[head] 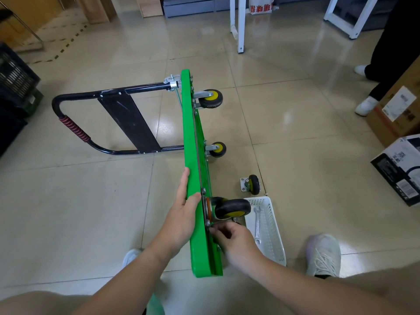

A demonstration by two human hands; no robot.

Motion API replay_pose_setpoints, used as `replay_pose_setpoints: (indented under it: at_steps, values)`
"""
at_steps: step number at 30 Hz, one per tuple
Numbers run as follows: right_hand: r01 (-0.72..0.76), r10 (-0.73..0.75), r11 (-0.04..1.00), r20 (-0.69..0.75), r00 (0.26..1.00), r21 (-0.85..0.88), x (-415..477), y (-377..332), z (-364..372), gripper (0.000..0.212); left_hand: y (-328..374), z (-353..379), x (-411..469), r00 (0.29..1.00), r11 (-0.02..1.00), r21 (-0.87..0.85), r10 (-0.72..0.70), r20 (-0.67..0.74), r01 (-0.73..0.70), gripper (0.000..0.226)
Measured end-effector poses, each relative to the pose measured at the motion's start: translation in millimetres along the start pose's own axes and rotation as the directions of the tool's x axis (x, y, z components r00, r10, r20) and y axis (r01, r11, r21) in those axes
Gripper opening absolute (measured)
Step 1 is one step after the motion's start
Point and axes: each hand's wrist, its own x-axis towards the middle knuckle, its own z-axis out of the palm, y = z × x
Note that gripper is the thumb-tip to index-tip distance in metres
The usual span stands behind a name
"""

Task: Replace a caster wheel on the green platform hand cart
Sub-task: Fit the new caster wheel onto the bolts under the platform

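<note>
L hand (181, 214) grips cart (193, 133) edge; R hand (234, 242) curled at caster (231, 209) plate — hold unclear. Prob. hand-threading fastener; next — wrench (257, 226) from basket (272, 237).

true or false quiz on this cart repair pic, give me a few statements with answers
1. The green cart stands on its side edge. True.
2. The wrench is in the right hand. False: it lies in the white basket.
3. A loose caster lies on the floor by the basket. True.
4. The left hand is off the cart. False: it holds the cart's edge.
</note>
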Motion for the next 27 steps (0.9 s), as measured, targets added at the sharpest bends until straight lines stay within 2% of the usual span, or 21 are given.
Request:
replay_pose_setpoints:
  at_steps: [4, 10, 15, 18, 22, 24, 27]
  values:
    - [-0.023, 0.025, 0.998, 0.032, 0.999, -0.052, 0, -3, -1, 0.024, 0, 1, 1, 1.000, 1.000, -0.011, -0.008, -0.008, 0.008, 0.062]
    - [-0.003, 0.003, 1.000, 0.012, 1.000, -0.013, -4, 5, -1, 0.008, -8, 1, 0, 1.000, 1.000, -0.008, -0.024, -0.004, 0.024, 0.061]
    - [-0.044, 0.045, 0.997, 0.020, 0.999, -0.064, 4, -3, -5, 0.023, 0, -1, 2, 1.000, 1.000, 0.004, -0.004, -0.003, 0.004, 0.061]
    - [-0.004, 0.005, 0.998, 0.015, 1.000, -0.069, 0, -2, -5, 0.004, 0, 1, 1, 1.000, 1.000, 0.003, -0.003, 0.007, 0.003, 0.061]
    - [-0.024, 0.026, 0.993, 0.013, 1.000, -0.114, -2, -4, -5, 0.007, 3, 3, -2, 1.000, 1.000, 0.006, 0.019, -0.004, -0.019, 0.060]
    - [-0.046, 0.052, 0.985, 0.034, 0.998, -0.168, 0, -5, -7, 0.017, 5, 2, -4, 1.000, 1.000, 0.007, 0.013, -0.011, -0.013, 0.062]
    - [-0.013, 0.016, 0.990, 0.022, 1.000, -0.137, -4, -5, -4, 0.014, 7, 2, -6, 1.000, 1.000, 0.021, 0.019, -0.022, -0.018, 0.060]
